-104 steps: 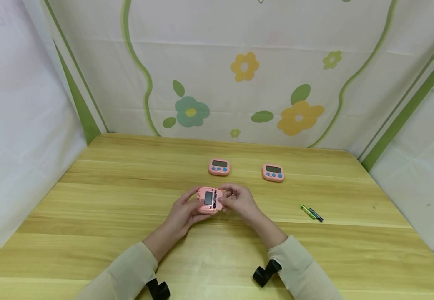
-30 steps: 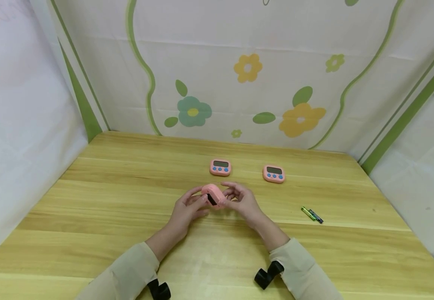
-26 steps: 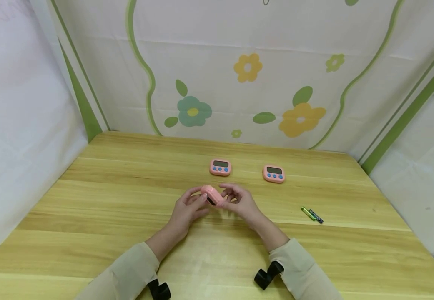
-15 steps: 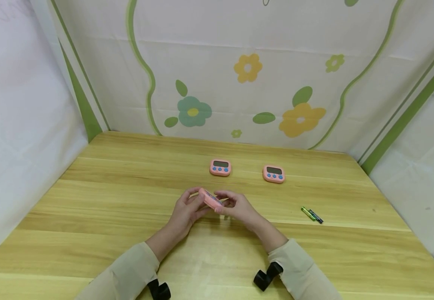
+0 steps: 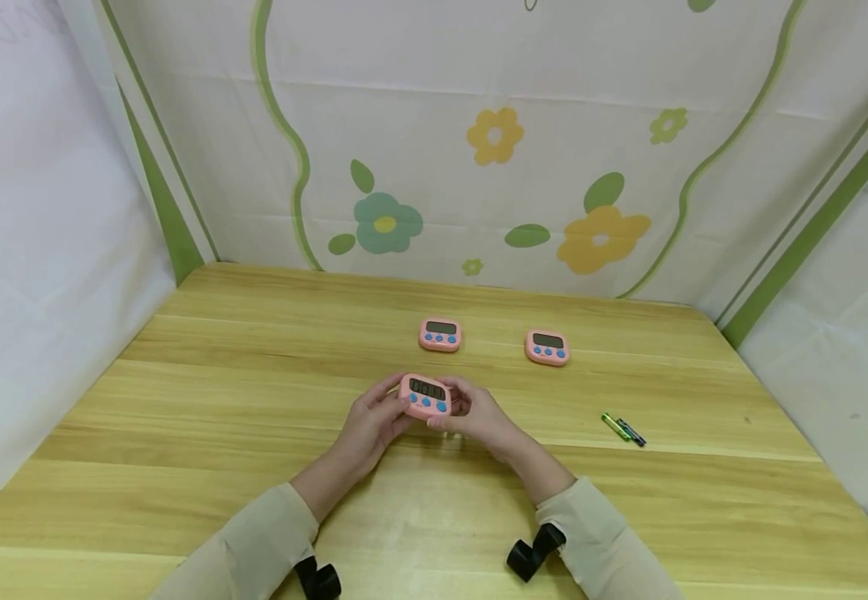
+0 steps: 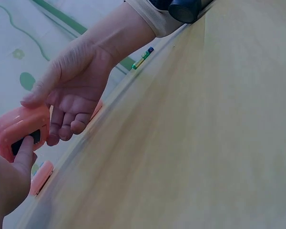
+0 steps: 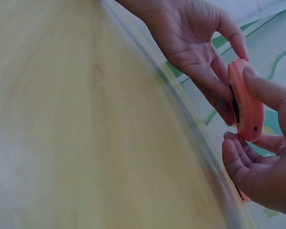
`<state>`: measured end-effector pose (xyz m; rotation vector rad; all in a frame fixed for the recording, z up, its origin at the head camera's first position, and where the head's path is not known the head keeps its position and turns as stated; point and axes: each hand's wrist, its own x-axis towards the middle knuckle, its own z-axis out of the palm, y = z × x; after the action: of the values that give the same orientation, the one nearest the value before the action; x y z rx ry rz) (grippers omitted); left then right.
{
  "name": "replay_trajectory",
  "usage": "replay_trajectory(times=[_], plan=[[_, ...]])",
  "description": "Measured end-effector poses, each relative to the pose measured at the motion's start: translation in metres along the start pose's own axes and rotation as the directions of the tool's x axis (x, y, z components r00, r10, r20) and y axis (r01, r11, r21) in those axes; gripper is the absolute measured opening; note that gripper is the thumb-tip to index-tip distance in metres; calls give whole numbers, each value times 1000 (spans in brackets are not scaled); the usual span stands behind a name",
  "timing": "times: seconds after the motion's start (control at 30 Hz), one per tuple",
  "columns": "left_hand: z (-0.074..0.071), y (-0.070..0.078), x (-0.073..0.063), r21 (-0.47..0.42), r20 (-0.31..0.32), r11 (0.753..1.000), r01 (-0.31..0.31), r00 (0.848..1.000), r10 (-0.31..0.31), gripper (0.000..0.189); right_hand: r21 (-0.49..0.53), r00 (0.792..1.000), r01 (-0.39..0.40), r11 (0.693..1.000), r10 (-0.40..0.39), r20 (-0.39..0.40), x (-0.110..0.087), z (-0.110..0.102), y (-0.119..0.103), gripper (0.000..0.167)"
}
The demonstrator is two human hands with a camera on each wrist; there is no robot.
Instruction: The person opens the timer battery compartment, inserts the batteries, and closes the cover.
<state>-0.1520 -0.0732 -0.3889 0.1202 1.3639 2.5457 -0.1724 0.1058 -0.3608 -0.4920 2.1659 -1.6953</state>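
Note:
A pink digital timer point(image 5: 425, 397) is raised above the table between both hands, tilted, its screen and blue buttons facing up. Dark digits show on its screen. My left hand point(image 5: 367, 425) grips it at the left side, thumb on the front edge. At the right side, my right hand point(image 5: 484, 418) pinches its lower right corner between thumb and fingers. The left wrist view shows the timer's back point(image 6: 24, 129) with a dark panel that a left fingertip touches. Seen edge-on in the right wrist view, the timer body point(image 7: 248, 102) sits between the two hands.
Two more pink timers, one behind the hands point(image 5: 440, 335) and one farther right point(image 5: 548, 347), lie face up with blank screens. Two batteries, a green one point(image 5: 615, 427) and a dark one point(image 5: 632, 432), lie side by side on the wooden table point(image 5: 253, 350). Floral cloth hangs behind.
The held timer has been turned over: its back with the battery slot faced up at first, then it stood on edge, and now its front faces up. The right hand's grip moved to the lower corner.

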Motion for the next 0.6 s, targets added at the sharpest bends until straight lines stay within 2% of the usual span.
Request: replay_trajectory(times=[0.23,0.37,0.6], plan=[[-5,1,4,79,5,993,83,997,-83,59,-14,999,-2,1000,1,-43,2,0,1,64],[-7,3,7,85,-8,989,124,992,-123,60,-8,999,16,1000,-16,-47,3,-1,2,68],[-9,8,10,66,-19,988,142,990,-141,61,44,998,46,998,-44,-54,9,-6,19,66]])
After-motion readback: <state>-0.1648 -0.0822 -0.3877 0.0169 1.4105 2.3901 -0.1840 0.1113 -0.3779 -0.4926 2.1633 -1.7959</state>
